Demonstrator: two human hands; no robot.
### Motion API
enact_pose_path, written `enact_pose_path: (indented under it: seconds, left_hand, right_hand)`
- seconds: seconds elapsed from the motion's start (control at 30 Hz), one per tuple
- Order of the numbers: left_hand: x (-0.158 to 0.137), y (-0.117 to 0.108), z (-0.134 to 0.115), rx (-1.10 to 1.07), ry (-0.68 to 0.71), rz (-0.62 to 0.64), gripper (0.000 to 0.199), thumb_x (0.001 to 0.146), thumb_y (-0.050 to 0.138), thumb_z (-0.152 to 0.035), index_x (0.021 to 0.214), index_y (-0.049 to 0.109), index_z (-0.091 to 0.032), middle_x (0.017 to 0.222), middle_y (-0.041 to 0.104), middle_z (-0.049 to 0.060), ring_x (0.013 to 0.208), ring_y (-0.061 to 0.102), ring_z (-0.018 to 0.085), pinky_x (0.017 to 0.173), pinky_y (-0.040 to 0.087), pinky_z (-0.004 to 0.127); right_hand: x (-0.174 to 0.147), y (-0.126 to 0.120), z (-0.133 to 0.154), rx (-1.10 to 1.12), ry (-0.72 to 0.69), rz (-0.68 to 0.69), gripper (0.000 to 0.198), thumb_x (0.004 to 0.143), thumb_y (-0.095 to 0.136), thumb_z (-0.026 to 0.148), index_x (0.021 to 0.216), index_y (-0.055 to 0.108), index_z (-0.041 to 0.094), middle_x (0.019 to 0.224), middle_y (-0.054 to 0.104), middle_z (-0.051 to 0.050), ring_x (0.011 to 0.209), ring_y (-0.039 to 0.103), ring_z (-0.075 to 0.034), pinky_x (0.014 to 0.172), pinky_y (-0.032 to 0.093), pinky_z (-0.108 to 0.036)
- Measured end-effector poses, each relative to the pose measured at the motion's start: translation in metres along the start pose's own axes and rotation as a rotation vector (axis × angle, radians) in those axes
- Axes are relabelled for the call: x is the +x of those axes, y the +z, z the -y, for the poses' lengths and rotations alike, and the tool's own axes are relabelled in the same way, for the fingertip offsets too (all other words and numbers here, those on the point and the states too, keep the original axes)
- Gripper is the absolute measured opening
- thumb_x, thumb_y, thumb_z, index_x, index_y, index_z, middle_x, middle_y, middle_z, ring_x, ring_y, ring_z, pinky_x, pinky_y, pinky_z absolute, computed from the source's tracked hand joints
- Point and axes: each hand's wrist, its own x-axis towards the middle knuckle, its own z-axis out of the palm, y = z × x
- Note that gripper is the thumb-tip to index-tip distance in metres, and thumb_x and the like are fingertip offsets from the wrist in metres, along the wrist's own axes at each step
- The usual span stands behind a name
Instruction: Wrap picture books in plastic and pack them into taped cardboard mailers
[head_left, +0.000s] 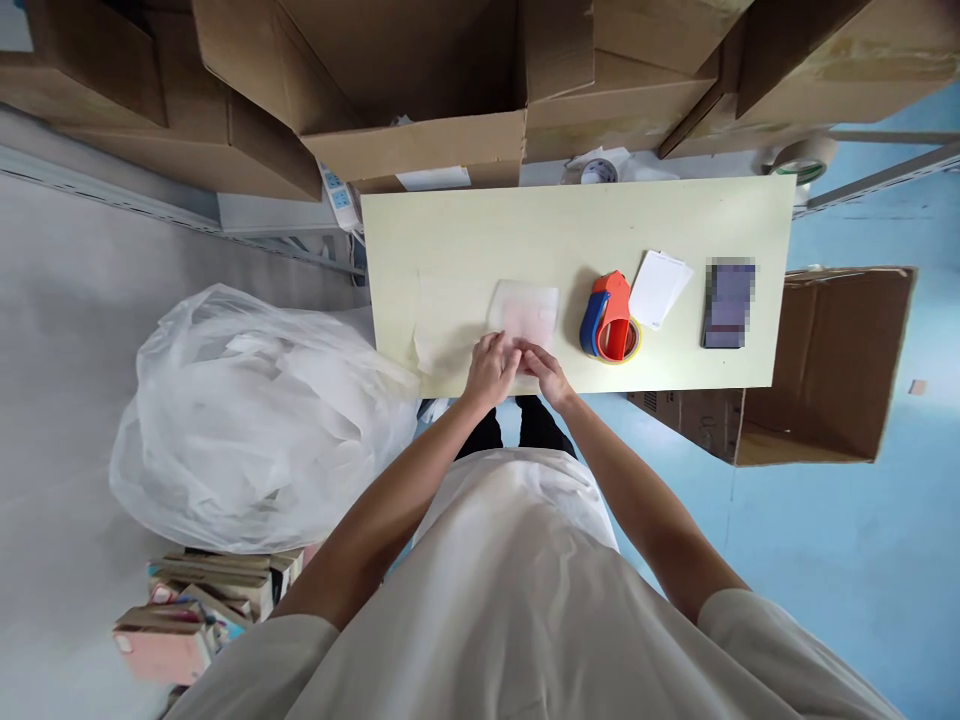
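Observation:
A pale pink, flat packet (531, 312) in a translucent white wrapping lies near the front edge of the table. My left hand (491, 370) is at its lower left, fingers bent and closed on the wrapping's near edge. My right hand (547, 374) grips the same edge from the right, and its fingertips almost meet those of the left. What lies under the fingers is hidden. To the right stands a red and blue tape dispenser (613, 318) with a roll of tape. Beyond it are several white cards (658, 288), spread slightly over one another.
On the cream table (465, 225) a dark, pixelated object (729, 303) lies at the right. Cardboard boxes (412, 145) line the back. A big bag of white wrapping (262, 430) bulges at the left above stacked books (161, 650). An open carton (817, 370) is at the right.

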Motion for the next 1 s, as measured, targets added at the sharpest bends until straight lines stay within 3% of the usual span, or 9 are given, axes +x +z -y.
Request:
enact_pose_path:
  seconds: [0.13,0.23,0.33,0.47,0.63,0.7,0.77,0.9,1.0]
  left_hand:
    - [0.007,0.010,0.002,0.012,-0.151,0.094,0.056,0.093,0.028,-0.047,0.132,0.044,-0.010,0.133,0.044,0.017,0.129,0.037,0.027,0.109,0.028,0.041]
    - [0.009,0.009,0.007,-0.046,-0.173,0.138,0.056,0.093,0.029,-0.049,0.131,0.046,-0.011,0.133,0.044,0.017,0.127,0.041,0.027,0.107,0.032,0.039]
    - [0.008,0.009,0.009,-0.133,-0.237,0.134,0.056,0.091,0.034,-0.050,0.132,0.045,-0.013,0.136,0.044,0.017,0.122,0.047,0.027,0.103,0.037,0.040]
    - [0.007,0.020,0.005,-0.313,-0.246,0.167,0.057,0.090,0.039,-0.045,0.135,0.041,-0.012,0.132,0.051,0.017,0.117,0.053,0.027,0.098,0.041,0.040]
    - [0.009,0.042,0.002,-0.350,-0.017,0.253,0.038,0.079,0.052,-0.022,0.115,0.061,-0.017,0.131,0.053,0.011,0.126,0.044,0.027,0.108,0.032,0.043]
    - [0.009,0.042,0.004,-0.340,-0.014,0.206,0.037,0.074,0.054,-0.017,0.109,0.064,-0.019,0.128,0.053,0.010,0.126,0.042,0.028,0.109,0.030,0.045]
    - [0.008,0.034,0.006,-0.464,-0.087,0.165,0.038,0.077,0.050,-0.018,0.113,0.062,-0.019,0.122,0.056,0.009,0.116,0.051,0.026,0.103,0.038,0.045]
    - [0.005,0.007,0.010,-0.765,-0.094,0.187,0.040,0.089,0.040,-0.034,0.125,0.052,-0.021,0.114,0.061,0.008,0.098,0.062,0.020,0.086,0.050,0.037]
    - [0.006,-0.006,0.016,-0.756,-0.103,0.131,0.044,0.090,0.039,-0.047,0.125,0.051,-0.022,0.115,0.062,0.009,0.097,0.063,0.021,0.084,0.051,0.036]
  right_hand:
    - [-0.012,-0.004,-0.008,-0.180,-0.116,-0.340,0.047,0.073,0.060,0.042,0.116,0.058,0.021,0.121,0.059,-0.010,0.110,0.054,-0.025,0.094,0.044,-0.045]
    - [-0.017,-0.007,-0.015,-0.143,-0.022,-0.497,0.051,0.072,0.058,0.034,0.121,0.051,0.021,0.124,0.056,-0.013,0.108,0.055,-0.026,0.090,0.046,-0.047]
    - [-0.015,-0.010,-0.015,0.018,0.058,-0.424,0.046,0.070,0.057,0.031,0.114,0.053,0.018,0.113,0.062,-0.012,0.096,0.060,-0.023,0.083,0.049,-0.044]
    - [-0.014,-0.023,-0.001,0.063,0.029,-0.439,0.033,0.070,0.056,0.030,0.101,0.055,0.018,0.099,0.064,-0.008,0.083,0.061,-0.020,0.078,0.050,-0.041]
    - [-0.023,-0.034,0.022,-0.028,-0.047,-0.414,0.026,0.071,0.061,0.029,0.095,0.053,0.023,0.094,0.060,-0.005,0.074,0.059,-0.018,0.069,0.052,-0.037]
    - [-0.022,-0.028,0.028,-0.116,-0.089,-0.379,0.026,0.070,0.061,0.026,0.095,0.052,0.023,0.094,0.059,-0.004,0.072,0.058,-0.017,0.066,0.053,-0.036]
    - [-0.017,-0.014,0.031,-0.191,-0.130,-0.328,0.028,0.069,0.060,0.024,0.095,0.051,0.023,0.094,0.058,-0.003,0.073,0.058,-0.017,0.065,0.053,-0.035]
    - [-0.002,0.023,0.028,-0.248,-0.162,-0.274,0.035,0.067,0.064,0.028,0.099,0.051,0.022,0.100,0.055,-0.005,0.082,0.057,-0.017,0.071,0.053,-0.035]
    - [0.005,0.040,0.019,-0.288,-0.146,-0.287,0.040,0.068,0.065,0.036,0.104,0.053,0.020,0.107,0.051,-0.009,0.085,0.057,-0.019,0.076,0.053,-0.039]
